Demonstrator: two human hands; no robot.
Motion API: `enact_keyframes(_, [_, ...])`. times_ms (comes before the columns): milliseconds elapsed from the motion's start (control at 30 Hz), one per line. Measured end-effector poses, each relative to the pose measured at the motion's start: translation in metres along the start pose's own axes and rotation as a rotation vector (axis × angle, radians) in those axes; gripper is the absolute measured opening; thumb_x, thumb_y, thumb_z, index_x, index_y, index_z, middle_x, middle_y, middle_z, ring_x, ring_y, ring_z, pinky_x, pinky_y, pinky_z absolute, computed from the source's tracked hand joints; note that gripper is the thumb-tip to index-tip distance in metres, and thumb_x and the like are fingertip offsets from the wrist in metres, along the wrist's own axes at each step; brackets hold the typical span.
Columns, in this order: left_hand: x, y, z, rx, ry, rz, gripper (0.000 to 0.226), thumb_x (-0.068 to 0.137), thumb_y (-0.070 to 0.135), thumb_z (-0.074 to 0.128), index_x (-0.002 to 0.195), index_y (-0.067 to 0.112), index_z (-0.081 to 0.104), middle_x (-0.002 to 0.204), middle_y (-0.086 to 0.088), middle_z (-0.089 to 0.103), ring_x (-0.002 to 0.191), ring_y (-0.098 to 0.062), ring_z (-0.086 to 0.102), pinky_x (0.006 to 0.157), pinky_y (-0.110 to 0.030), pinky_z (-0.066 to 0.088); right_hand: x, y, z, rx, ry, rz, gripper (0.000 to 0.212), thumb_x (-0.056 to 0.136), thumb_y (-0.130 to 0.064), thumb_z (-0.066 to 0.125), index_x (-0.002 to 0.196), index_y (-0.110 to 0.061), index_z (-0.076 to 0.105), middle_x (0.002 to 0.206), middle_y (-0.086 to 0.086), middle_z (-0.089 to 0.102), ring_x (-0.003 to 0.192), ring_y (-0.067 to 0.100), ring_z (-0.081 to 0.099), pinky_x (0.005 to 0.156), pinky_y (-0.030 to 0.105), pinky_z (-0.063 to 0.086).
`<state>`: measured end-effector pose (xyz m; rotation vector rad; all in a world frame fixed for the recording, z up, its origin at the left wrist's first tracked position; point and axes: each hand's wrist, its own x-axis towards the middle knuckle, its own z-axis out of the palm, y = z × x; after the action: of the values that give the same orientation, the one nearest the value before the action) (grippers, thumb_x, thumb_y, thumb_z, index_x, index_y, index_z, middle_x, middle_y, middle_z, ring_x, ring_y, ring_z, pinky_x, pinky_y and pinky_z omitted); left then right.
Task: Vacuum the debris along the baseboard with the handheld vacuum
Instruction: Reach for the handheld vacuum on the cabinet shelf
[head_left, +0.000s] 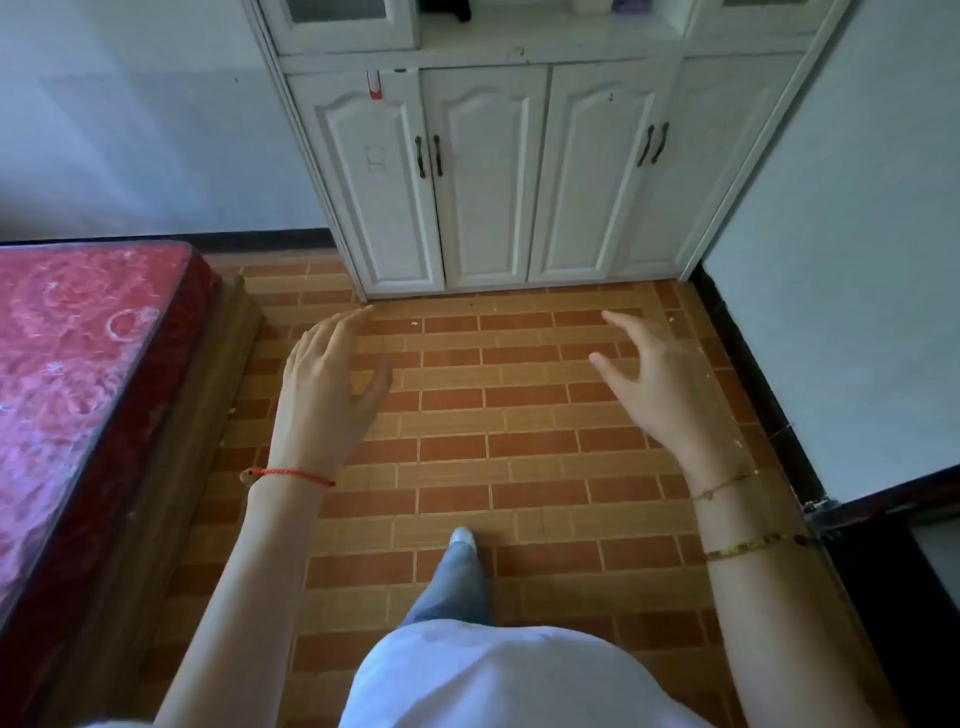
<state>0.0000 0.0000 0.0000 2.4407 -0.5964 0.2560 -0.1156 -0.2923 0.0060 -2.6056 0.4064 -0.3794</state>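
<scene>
My left hand (327, 384) and my right hand (665, 384) are both held out over the brick-pattern floor, fingers spread, holding nothing. A black baseboard (748, 353) runs along the right wall. Small pale specks of debris (724, 415) lie scattered on the floor beside it, and a few more specks (414, 323) lie near the cabinet's foot. No handheld vacuum is in view.
A white cabinet (488, 176) with four doors stands straight ahead. A bed with a red mattress (78, 374) on a wooden frame fills the left side. A dark door edge with a hinge (821, 506) juts in at the right. My leg and shoe (462, 540) stand mid-floor.
</scene>
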Motion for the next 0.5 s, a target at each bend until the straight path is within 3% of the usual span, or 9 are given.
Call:
enact_keyframes(200, [0.072,-0.028,0.028,-0.024,-0.020,-0.003,0.048,0.095,0.028,0.059,0.141,0.015,0.050,0.140,-0.008,0.057,0.135,-0.028,0.046,0.114,-0.053,0.037,0.073,0.009,0.033,-0.021,-0.026,0.017,0.050,0.095,-0.037,0.058,0.141,-0.021,0.047,0.143,-0.003,0.051,0.130,0.015,0.048,0.098,0.025,0.041])
enact_keyframes(333, [0.138,-0.049,0.039,-0.019,-0.011,0.001,0.048,0.095,0.032,0.058,0.140,0.017,0.051,0.138,-0.007,0.058,0.134,-0.027,0.047,0.112,-0.054,0.039,0.143,0.010,0.055,0.063,-0.039,0.031,0.050,0.094,-0.035,0.058,0.141,-0.019,0.046,0.143,-0.001,0.050,0.134,0.015,0.044,0.109,0.029,0.036])
enact_keyframes(500, [0.225,-0.072,0.045,-0.017,-0.011,0.035,0.049,0.095,0.029,0.059,0.141,0.016,0.050,0.139,-0.006,0.057,0.134,-0.026,0.048,0.114,-0.051,0.038,0.231,0.001,0.069,0.075,-0.019,0.053,0.050,0.095,-0.034,0.058,0.141,-0.018,0.047,0.142,-0.001,0.051,0.134,0.016,0.044,0.106,0.024,0.030])
